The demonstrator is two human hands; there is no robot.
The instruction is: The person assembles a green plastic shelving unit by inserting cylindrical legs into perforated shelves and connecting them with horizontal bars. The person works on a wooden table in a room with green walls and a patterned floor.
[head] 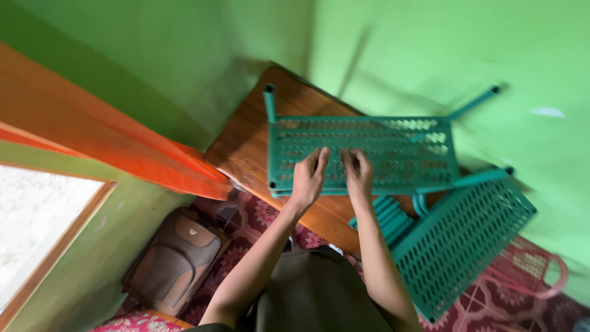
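Observation:
A green perforated plastic shelf panel lies flat on a brown wooden table, with green tube legs sticking out at its corners. My left hand rests on the near middle of the panel, fingers spread against the holes. My right hand presses on the panel just beside it. Whether either hand grips anything small is hidden. A second green perforated panel leans at the table's right side, attached to a tube.
Green walls enclose the corner. An orange curtain hangs at the left beside a window. A brown backpack lies on the red patterned floor below. A pink plastic basket sits at the right. Stacked green parts lie by the table edge.

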